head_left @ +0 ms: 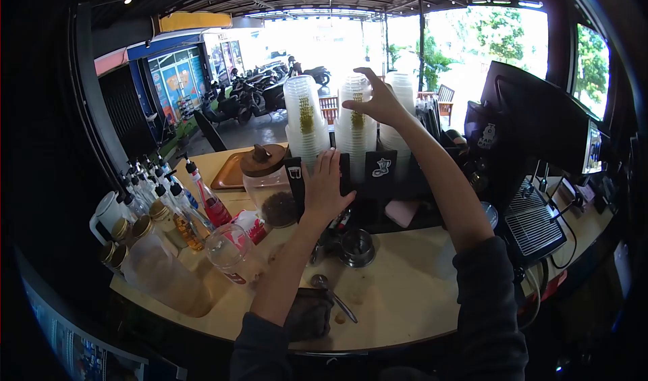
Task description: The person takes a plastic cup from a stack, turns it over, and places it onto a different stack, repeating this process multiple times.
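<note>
My right hand (383, 103) is raised at the middle stack of clear plastic cups (356, 128), its thumb and fingers spread apart and overlapping the stack's upper part. My left hand (325, 186) lies with fingers stretched out over the front of the black cup holder (361, 185), low between two stacks. To the left rises another cup stack (305, 111) with gold-green print. A third stack (399, 138) stands to the right, partly behind my right forearm.
Left of the holder are a wooden-lidded glass jar (265, 182), pump bottles (209, 195), a clear jug (165, 276) and a brown tray (229, 172). A metal portafilter (356, 247), a spoon (335, 298) and a dark cloth (307, 313) lie nearer. An espresso machine's drip tray (535, 219) is right.
</note>
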Demonstrator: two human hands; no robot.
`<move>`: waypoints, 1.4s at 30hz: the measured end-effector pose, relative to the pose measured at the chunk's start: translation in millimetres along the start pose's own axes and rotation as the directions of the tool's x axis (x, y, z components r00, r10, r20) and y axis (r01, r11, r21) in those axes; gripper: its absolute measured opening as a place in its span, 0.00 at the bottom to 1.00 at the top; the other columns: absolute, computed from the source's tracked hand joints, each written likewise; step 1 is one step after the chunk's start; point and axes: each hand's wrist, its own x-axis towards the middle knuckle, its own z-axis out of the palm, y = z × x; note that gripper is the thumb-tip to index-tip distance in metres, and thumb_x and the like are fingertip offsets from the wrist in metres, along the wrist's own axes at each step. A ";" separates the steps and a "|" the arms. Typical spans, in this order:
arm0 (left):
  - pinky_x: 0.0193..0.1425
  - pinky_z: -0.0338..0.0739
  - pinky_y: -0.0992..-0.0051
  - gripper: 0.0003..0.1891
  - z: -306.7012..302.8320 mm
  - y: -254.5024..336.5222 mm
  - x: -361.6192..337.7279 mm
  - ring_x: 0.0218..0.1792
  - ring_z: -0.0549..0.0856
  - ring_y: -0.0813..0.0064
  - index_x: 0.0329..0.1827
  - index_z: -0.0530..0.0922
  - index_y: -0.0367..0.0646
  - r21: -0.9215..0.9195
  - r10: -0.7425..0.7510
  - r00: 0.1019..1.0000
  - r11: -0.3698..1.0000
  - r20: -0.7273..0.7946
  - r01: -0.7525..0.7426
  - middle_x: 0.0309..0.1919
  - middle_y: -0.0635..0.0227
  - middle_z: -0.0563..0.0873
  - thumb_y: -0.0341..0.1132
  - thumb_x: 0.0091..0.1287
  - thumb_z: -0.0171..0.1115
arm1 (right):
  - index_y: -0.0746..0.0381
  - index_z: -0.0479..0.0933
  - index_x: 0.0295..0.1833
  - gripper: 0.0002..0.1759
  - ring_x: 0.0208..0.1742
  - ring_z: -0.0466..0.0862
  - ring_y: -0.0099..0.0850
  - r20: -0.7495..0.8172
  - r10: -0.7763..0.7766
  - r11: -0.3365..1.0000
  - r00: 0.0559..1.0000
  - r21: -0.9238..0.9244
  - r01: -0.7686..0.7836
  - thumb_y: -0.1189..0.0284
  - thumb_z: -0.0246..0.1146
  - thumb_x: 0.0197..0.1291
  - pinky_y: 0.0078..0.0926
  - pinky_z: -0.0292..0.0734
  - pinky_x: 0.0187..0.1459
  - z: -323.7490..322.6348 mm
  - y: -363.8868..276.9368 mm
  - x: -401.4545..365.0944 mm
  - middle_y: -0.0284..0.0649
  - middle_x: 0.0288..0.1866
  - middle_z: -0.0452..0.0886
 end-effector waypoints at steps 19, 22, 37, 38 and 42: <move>0.65 0.66 0.62 0.31 11.3 166.7 -71.7 0.62 0.73 0.68 0.62 0.68 0.40 -0.853 0.153 0.988 0.515 -0.003 -0.083 0.58 0.58 0.76 0.35 0.56 0.72 | 0.66 0.78 0.34 0.08 0.27 0.76 0.28 -0.027 -0.052 0.999 0.998 -0.010 0.051 0.72 0.66 0.55 0.27 0.73 0.32 -140.4 -95.0 -202.3 0.38 0.31 0.77; 0.66 0.66 0.62 0.49 46.6 201.5 -98.9 0.64 0.71 0.57 0.67 0.59 0.34 -0.883 0.037 0.987 0.453 0.157 0.124 0.63 0.50 0.69 0.46 0.47 0.78 | 0.65 0.76 0.43 0.13 0.29 0.72 0.23 -0.253 0.098 0.992 0.963 0.106 -0.073 0.74 0.68 0.53 0.22 0.70 0.33 -159.7 -82.4 -258.5 0.34 0.36 0.74; 0.58 0.75 0.66 0.45 98.3 245.9 -105.4 0.52 0.82 0.60 0.59 0.70 0.36 -0.836 -0.101 0.966 0.486 0.236 0.256 0.52 0.54 0.80 0.39 0.32 0.81 | 0.65 0.45 0.69 0.63 0.64 0.69 0.48 0.098 0.428 0.880 0.898 0.180 -0.439 0.65 0.78 0.29 0.41 0.64 0.65 -121.2 -0.5 -368.9 0.55 0.61 0.66; 0.58 0.75 0.66 0.44 94.3 247.4 -103.8 0.52 0.82 0.60 0.58 0.71 0.36 -0.825 -0.114 0.957 0.487 0.265 0.286 0.52 0.54 0.80 0.38 0.32 0.80 | 0.65 0.45 0.69 0.63 0.65 0.69 0.49 0.098 0.444 0.872 0.891 0.184 -0.454 0.66 0.78 0.28 0.40 0.65 0.64 -120.9 0.3 -367.4 0.55 0.61 0.66; 0.58 0.75 0.66 0.45 101.4 246.8 -105.9 0.51 0.82 0.60 0.58 0.71 0.36 -0.844 -0.103 0.966 0.472 0.236 0.256 0.51 0.54 0.81 0.39 0.32 0.81 | 0.63 0.48 0.65 0.57 0.59 0.75 0.49 0.084 0.455 0.881 0.886 0.102 -0.462 0.67 0.77 0.30 0.41 0.69 0.61 -121.2 0.8 -368.1 0.55 0.55 0.72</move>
